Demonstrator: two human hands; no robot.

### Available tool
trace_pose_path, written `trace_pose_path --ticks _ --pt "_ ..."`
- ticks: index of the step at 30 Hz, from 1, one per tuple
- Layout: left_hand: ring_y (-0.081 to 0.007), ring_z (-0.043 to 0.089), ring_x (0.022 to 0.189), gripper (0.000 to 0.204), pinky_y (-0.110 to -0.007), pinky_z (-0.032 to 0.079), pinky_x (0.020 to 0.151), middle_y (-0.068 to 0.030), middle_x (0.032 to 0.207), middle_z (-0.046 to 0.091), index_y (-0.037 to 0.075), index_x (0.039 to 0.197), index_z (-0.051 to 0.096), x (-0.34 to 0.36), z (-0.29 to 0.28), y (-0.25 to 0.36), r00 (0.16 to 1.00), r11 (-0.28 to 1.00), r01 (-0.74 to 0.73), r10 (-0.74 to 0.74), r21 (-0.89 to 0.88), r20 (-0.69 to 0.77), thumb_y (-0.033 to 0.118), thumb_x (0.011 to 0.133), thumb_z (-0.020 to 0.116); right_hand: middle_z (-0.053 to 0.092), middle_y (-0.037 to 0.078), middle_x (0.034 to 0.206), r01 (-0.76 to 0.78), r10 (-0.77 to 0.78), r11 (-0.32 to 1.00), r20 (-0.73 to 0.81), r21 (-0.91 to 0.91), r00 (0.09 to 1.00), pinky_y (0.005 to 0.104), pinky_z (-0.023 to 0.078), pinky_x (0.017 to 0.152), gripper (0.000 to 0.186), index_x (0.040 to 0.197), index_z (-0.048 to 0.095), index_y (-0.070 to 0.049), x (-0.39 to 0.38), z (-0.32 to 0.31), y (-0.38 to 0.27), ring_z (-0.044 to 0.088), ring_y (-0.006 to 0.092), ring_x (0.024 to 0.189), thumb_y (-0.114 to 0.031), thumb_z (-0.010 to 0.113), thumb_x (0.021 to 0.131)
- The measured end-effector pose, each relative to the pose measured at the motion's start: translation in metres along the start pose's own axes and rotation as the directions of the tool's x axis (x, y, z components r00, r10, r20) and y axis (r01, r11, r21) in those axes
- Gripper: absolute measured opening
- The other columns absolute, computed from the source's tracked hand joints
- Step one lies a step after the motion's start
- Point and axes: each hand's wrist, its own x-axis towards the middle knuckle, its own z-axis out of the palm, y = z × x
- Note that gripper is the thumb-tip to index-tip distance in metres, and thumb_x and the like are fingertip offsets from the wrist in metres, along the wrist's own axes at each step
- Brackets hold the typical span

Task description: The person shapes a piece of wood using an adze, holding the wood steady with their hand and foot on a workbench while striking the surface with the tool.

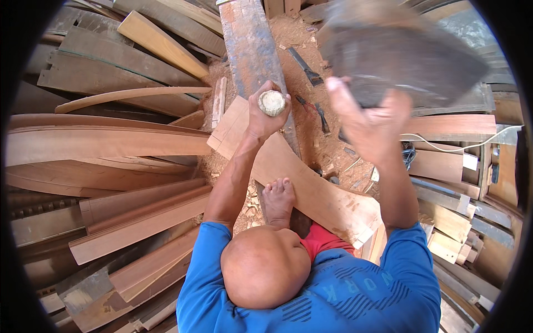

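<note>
My left hand (265,119) is wrapped around an upright tool handle, and its pale, round, frayed top (272,103) faces up. Whatever lies below that fist is hidden. Underneath is a curved wooden board (311,180) with pencil lines near its ends, laid across a worn, paint-stained plank (250,47). My bare foot (278,200) presses near the board's middle. Raised at the right, my right hand (373,125) grips a big dark mallet (411,66), smeared by motion; its handle does not show. The mallet is apart from the tool handle.
Loose chisels or similar dark tools (304,65) and red-handled pliers (303,102) lie among wood shavings right of the plank. Stacked boards (111,147) crowd the left side. More timber (444,166) and a white cord (444,149) are at the right.
</note>
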Motion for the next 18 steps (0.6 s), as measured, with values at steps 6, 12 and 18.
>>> trace_pose_path --ticks 6,12,18 --pt "-0.0127 0.056 0.065 0.021 -0.030 0.048 0.062 -0.0071 0.071 0.062 0.004 0.074 0.053 -0.016 0.011 -0.008 0.999 0.991 -0.035 0.037 -0.129 0.014 0.006 0.078 0.074 0.071 0.014 0.077 0.313 0.058 0.706 0.492 -0.636 0.869 0.0351 0.048 0.048 0.023 0.102 0.062 0.004 0.011 0.001 0.059 0.067 0.0233 0.057 -0.010 0.070 0.086" --pt "-0.0144 0.058 0.065 0.021 -0.030 0.049 0.064 -0.0069 0.072 0.061 0.003 0.078 0.054 -0.014 0.004 -0.005 0.998 1.000 -0.013 0.013 -0.005 0.059 0.006 0.078 0.075 0.069 0.017 0.079 0.215 -0.204 0.965 0.085 -0.153 0.975 0.0402 0.052 0.062 0.024 0.107 0.066 -0.003 0.013 -0.005 0.012 0.069 0.0305 0.073 -0.012 0.069 0.085" --pt "-0.0152 0.068 0.078 0.024 -0.029 0.053 0.074 -0.0065 0.082 0.069 0.002 0.095 0.065 -0.028 0.010 -0.006 0.997 0.980 -0.079 0.078 -0.180 -0.016 0.005 0.075 0.076 0.069 0.017 0.077 0.230 0.173 0.753 0.523 -0.616 0.835 0.0438 0.053 0.062 0.027 0.102 0.063 0.001 0.001 0.005 0.060 0.067 0.0365 0.066 -0.015 0.072 0.082"
